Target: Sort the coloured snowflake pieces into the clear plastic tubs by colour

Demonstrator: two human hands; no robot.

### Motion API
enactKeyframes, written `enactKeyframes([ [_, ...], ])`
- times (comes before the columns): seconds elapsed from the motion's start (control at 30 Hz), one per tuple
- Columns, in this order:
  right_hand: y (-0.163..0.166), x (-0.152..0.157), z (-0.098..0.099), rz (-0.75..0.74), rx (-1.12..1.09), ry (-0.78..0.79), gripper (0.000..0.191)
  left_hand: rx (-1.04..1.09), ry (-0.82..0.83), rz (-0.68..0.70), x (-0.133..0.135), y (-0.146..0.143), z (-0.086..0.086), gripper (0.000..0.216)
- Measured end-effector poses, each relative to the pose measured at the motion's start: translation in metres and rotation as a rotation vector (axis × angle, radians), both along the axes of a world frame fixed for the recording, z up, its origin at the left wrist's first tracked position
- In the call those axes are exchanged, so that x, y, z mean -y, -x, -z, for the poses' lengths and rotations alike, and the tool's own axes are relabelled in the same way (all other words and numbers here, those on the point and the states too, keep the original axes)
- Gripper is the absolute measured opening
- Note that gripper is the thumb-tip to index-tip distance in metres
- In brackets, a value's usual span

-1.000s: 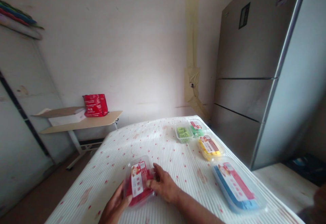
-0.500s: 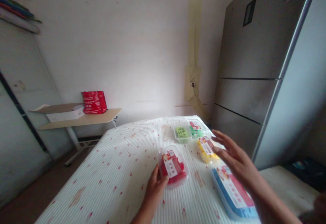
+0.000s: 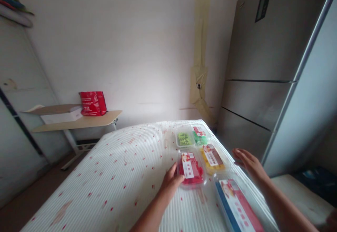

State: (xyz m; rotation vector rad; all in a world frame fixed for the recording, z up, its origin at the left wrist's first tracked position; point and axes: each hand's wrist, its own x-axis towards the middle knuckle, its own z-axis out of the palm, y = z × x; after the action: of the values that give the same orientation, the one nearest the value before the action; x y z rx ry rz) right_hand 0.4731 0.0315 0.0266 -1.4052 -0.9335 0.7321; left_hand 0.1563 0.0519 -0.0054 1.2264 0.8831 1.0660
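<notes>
Box [image 3: 191, 168] of clear plastic, red pieces inside, lies near the table's [image 3: 126, 175] right edge, just beside a yellow-filled box [image 3: 213, 158]. Left hand [image 3: 172, 181] rests open-fingered against its near-left corner. Right hand [image 3: 249, 161] hovers spread and empty over that edge. It looks light, thin-walled and slick, so it is best gripped by its long sides. Its red-and-white label is unreadable.
</notes>
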Motion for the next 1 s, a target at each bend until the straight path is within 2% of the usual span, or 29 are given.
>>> enactKeyframes([
  [0.13, 0.016, -0.02, 0.008, -0.105, -0.045, -0.025, 0.047, -0.025, 0.009, 0.058, -0.006, 0.002, -0.004, 0.056],
  [0.23, 0.021, -0.029, 0.012, -0.143, -0.079, -0.076, 0.042, -0.005, -0.012, 0.084, -0.008, 0.004, -0.001, 0.057],
  [0.4, 0.017, -0.036, 0.029, -0.084, -0.139, -0.109, 0.036, -0.082, 0.063, -0.179, -0.008, 0.016, 0.022, 0.067],
  [0.5, 0.017, -0.04, 0.042, -0.027, -0.274, -0.068, 0.042, -0.056, 0.061, -0.216, -0.009, 0.02, 0.032, 0.064],
  [0.6, 0.019, -0.044, 0.049, -0.02, -0.364, -0.029, 0.038, -0.039, 0.063, -0.218, -0.006, 0.02, 0.03, 0.066],
  [0.8, 0.02, -0.041, 0.044, -0.01, -0.412, -0.021, 0.03, -0.031, 0.042, -0.207, 0.003, 0.013, 0.018, 0.069],
  [1.0, 0.025, -0.038, 0.037, 0.01, -0.422, -0.013, 0.029, -0.013, 0.034, -0.205, 0.001, 0.011, 0.021, 0.073],
])
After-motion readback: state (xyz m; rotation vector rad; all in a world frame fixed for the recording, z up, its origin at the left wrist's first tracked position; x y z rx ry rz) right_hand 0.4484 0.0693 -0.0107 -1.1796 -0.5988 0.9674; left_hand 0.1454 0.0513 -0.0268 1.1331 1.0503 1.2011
